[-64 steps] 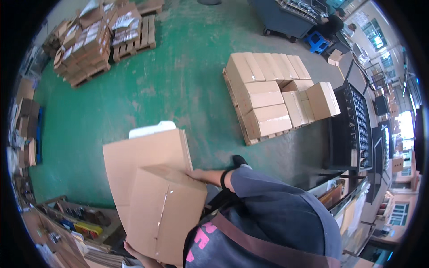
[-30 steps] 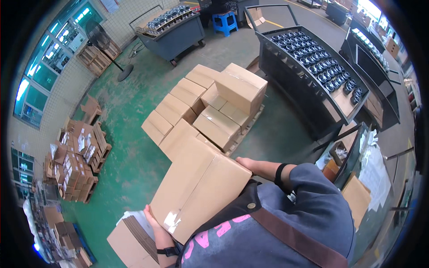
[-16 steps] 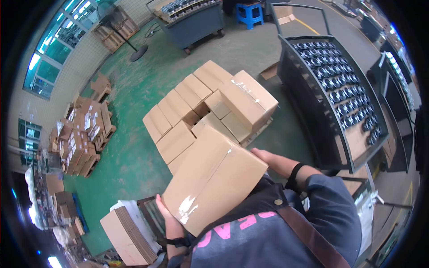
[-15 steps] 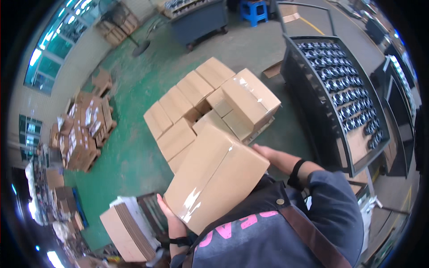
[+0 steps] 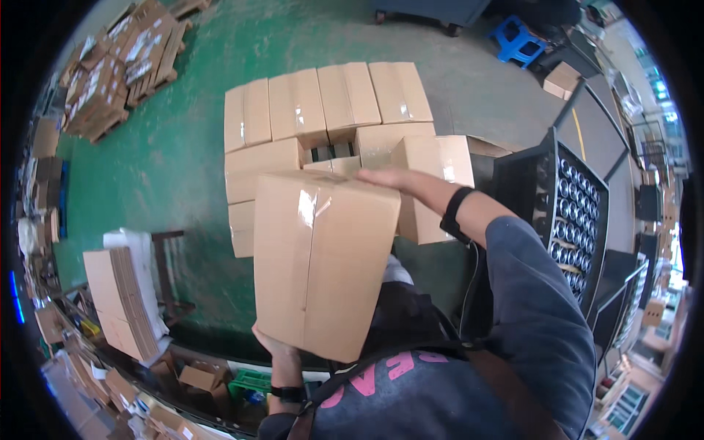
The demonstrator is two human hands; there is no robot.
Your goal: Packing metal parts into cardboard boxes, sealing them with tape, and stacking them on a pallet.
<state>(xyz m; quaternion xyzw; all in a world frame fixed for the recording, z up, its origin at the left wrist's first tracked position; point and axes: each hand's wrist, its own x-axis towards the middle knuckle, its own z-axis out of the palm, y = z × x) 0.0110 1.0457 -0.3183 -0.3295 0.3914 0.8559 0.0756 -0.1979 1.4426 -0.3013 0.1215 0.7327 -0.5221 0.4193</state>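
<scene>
- The big box (image 5: 319,264), closed brown cardboard, is held in front of the person's body, between the dark apron (image 5: 403,389) and the stacked boxes (image 5: 297,110).
- The left hand (image 5: 275,342) has hold of the big box at its near left corner; its fingers go behind the cardboard, so how far they curl I cannot tell.
- The right hand (image 5: 383,178) lies on the far right edge of the big box, partly open, its fingers stretched along the cardboard, pressing on it.
- Clear tape (image 5: 308,207) shines at the far end of the big box's middle seam.
- Beyond it, four of the stacked boxes stand side by side in a row, with a gap on the near side of that row.
- A taller box (image 5: 444,161) stands at the right of the stack, near the right forearm.
- Flattened cardboard (image 5: 117,301) is piled at the left, beside a white sheet (image 5: 139,257).
- At the right is a dark cart (image 5: 521,180) with rows of round metal parts (image 5: 576,205).
- A blue stool (image 5: 519,42) stands on the floor farther off.
</scene>
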